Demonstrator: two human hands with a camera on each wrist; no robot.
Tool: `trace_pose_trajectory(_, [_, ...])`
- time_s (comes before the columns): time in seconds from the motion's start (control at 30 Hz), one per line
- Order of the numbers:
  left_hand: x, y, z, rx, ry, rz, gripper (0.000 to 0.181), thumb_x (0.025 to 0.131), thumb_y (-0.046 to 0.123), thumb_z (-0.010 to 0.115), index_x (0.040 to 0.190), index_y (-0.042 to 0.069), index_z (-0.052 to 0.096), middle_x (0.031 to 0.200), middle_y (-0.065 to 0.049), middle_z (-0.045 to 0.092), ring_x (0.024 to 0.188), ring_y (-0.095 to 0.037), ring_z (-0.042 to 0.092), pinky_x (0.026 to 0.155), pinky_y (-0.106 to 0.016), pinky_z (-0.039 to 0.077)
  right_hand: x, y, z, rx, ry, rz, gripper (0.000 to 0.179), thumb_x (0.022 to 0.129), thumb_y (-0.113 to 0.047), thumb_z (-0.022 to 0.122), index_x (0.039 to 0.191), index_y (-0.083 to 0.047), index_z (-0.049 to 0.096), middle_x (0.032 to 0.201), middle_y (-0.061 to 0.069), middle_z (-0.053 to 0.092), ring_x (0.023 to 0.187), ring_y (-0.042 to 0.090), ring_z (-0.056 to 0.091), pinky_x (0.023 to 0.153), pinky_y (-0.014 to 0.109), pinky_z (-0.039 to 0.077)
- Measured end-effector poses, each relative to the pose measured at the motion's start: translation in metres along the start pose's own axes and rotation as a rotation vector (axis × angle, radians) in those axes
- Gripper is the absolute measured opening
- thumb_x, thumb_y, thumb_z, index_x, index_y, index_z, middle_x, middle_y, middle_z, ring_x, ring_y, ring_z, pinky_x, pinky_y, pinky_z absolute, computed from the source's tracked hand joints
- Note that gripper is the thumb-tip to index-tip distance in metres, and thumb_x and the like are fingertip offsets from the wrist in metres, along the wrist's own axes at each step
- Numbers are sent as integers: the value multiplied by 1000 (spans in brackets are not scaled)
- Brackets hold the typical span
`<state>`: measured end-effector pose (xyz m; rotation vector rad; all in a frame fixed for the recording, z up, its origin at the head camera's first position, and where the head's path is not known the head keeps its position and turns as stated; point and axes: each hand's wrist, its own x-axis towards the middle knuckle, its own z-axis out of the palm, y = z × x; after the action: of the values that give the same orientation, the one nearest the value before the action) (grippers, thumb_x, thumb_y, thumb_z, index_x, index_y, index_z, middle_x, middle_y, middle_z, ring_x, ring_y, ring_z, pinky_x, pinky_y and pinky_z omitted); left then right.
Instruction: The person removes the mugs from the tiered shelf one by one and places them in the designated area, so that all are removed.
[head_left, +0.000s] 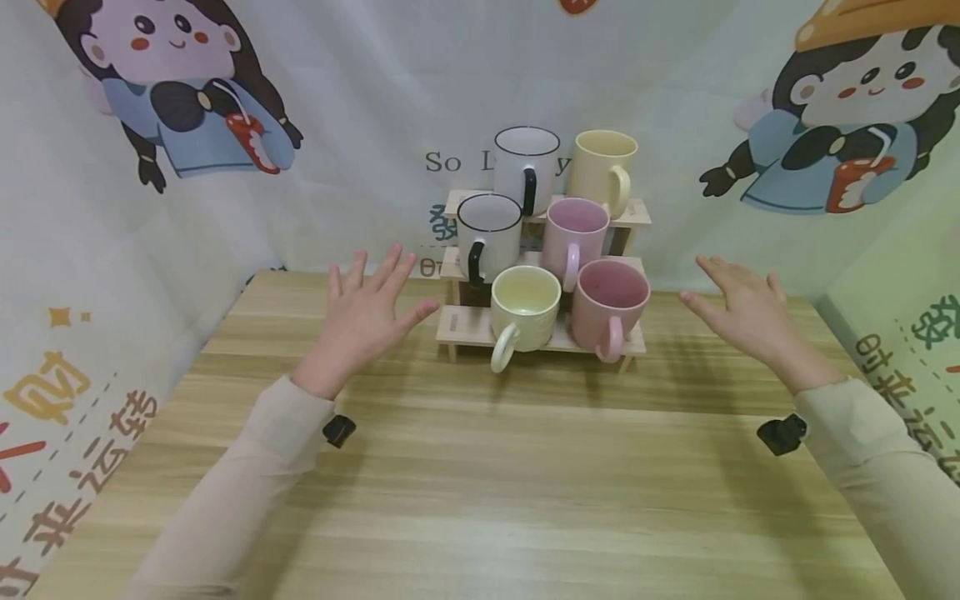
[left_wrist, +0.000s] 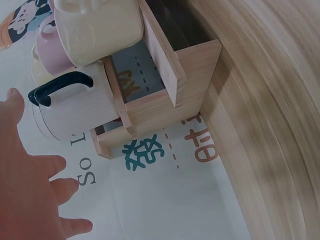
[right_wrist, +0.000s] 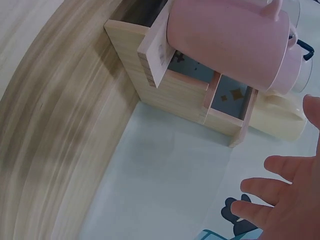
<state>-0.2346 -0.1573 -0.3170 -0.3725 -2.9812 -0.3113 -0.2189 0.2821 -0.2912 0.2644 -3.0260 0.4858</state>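
Note:
A three-step wooden rack (head_left: 468, 325) holds several mugs in pairs. On its top step are a white mug with a black handle (head_left: 513, 167) and a yellow mug (head_left: 592, 167). The middle step bears another white black-handled mug (head_left: 498, 242) and a lilac mug (head_left: 581, 233). A pale yellow mug (head_left: 528, 321) and a pink mug (head_left: 600, 312) stand on the lowest step. My left hand (head_left: 365, 317) is held left of the rack with fingers spread. To the rack's right, my right hand (head_left: 746, 317) is outstretched. Neither hand touches a mug.
The rack stands on a wood-grain table (head_left: 480, 492) near its back edge. Behind it hangs a white cloth (head_left: 360, 100) printed with cartoon figures and lettering, which also runs along both sides. A small black device (head_left: 782, 434) sits at my right wrist, another (head_left: 340, 431) at my left.

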Motion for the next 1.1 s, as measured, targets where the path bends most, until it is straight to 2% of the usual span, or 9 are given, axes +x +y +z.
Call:
trace_pose_trajectory(0.27, [8, 1, 3, 3, -10, 18, 81, 90, 72, 20, 155, 24, 11, 161, 1, 3, 146, -42, -4, 111, -63, -14, 11, 0, -4, 9, -21, 4, 77, 96, -56, 37, 150, -2, 23, 151, 28, 28, 137, 51, 23, 107, 73, 1])
trace_pose_trajectory(0.53, [17, 2, 9, 6, -36, 51, 70, 97, 60, 26, 155, 23, 10, 162, 1, 5, 146, -43, 0, 112, -63, -12, 20, -3, -6, 24, -57, 7, 77, 97, -56, 34, 150, 0, 24, 150, 30, 28, 136, 52, 26, 109, 71, 0])
trace_pose_trajectory(0.83, [25, 1, 17, 2, -44, 69, 62, 100, 50, 30, 154, 20, 18, 161, 1, 9, 146, -42, 3, 112, -63, -13, 28, -2, -4, 61, -74, -2, 74, 98, -54, 33, 148, 1, 27, 149, 29, 31, 137, 50, 25, 108, 72, 0])
trace_pose_trajectory(1.1, [32, 3, 25, 4, -54, 78, 57, 102, 43, 32, 154, 22, 20, 161, 1, 11, 147, -40, 4, 112, -63, -12, 32, -1, -1, 63, -86, 0, 73, 99, -53, 33, 145, 3, 32, 146, 30, 36, 134, 51, 29, 108, 71, 10])
